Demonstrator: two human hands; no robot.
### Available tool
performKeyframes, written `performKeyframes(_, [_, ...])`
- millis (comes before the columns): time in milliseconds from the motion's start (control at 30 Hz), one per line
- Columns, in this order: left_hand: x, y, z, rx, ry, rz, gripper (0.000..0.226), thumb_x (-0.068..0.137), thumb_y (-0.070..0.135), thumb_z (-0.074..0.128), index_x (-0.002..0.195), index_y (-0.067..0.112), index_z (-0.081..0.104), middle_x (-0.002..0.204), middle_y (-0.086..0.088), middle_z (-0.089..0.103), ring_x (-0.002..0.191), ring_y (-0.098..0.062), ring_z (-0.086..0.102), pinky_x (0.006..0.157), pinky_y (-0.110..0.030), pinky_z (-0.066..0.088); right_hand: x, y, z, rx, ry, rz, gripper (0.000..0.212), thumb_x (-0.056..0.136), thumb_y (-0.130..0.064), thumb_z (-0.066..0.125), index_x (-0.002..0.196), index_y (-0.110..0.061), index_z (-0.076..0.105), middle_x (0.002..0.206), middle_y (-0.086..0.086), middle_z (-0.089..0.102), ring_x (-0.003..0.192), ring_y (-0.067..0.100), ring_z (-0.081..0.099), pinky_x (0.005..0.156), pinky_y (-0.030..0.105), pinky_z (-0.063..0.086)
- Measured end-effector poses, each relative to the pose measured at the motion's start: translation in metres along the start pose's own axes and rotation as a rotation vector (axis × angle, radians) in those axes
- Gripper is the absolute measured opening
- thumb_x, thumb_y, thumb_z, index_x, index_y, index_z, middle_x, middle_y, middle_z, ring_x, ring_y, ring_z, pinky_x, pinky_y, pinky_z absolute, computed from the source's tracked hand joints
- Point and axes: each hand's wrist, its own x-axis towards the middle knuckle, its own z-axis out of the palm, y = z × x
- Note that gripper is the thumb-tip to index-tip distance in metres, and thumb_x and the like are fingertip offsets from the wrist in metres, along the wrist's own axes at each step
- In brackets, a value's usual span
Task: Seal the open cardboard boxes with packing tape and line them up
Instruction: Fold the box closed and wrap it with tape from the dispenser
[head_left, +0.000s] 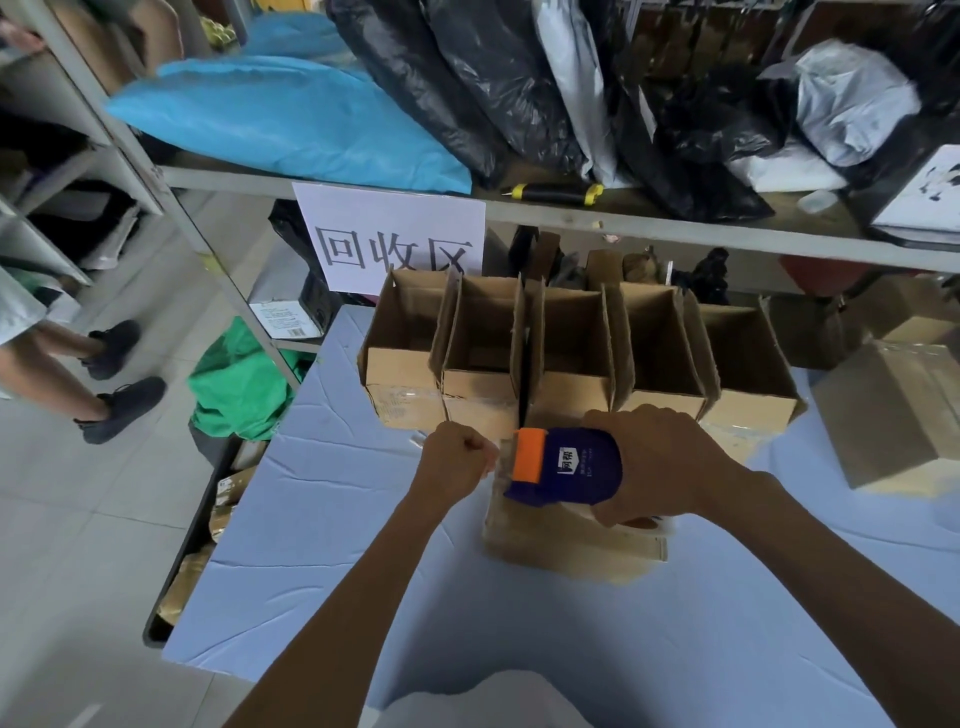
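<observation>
The taping step is in hand. The right hand (660, 462) is wrapped around a blue tape dispenser (566, 467) with an orange blade guard, held over the closed box (566, 540) that sits on the blue table (363, 571) just in front of the person. The left hand (457, 460) is clenched at the dispenser's mouth, seemingly pinching the loose end of the tape (the clear strip itself is too faint to make out). Behind, a row of open boxes (571, 348) stands side by side along the far edge of the table, flaps up, so most of the sealing looks not yet done. Next, I judge, the tape end needs pressing onto the box's seam, then the dispenser drawn along it and the strip cut, before this box joins a line
</observation>
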Motion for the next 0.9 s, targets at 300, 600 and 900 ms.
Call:
performKeyframes(300, [-0.003,0.003,-0.006,-0.155,-0.04,-0.087,0.032,0.079,-0.013,0.047,0.058,0.003,0.064,0.052,0.003,0.063,0.052,-0.007,0.057,0.047,-0.014,0.046,-0.003,0.002,-0.012,-0.091,0.007,0.002,0.084,0.059,-0.054,0.08,0.129,-0.032,0.04,0.118,-0.014,0.058,0.102,0.009,0.054,0.069,0.012,0.035])
performKeyframes(600, [0.008,-0.01,-0.018,-0.103,-0.068,-0.124,0.025,0.083,-0.008,0.05,0.069,0.0,0.069,0.073,-0.007,0.069,0.068,-0.013,0.064,0.055,-0.017,0.051,-0.013,0.015,-0.025,-0.186,0.038,0.003,0.083,0.057,-0.054,0.079,0.128,-0.033,0.042,0.116,-0.014,0.059,0.106,0.01,0.055,0.077,0.015,0.044])
performKeyframes(900, [-0.003,-0.031,-0.018,-0.282,-0.111,-0.179,0.017,0.084,0.005,0.065,0.069,-0.001,0.067,0.057,-0.004,0.061,0.052,-0.009,0.057,0.05,-0.014,0.044,-0.001,0.009,-0.007,-0.202,-0.016,0.022,0.085,0.054,-0.06,0.078,0.127,-0.035,0.041,0.116,-0.014,0.059,0.102,0.012,0.056,0.075,0.018,0.043])
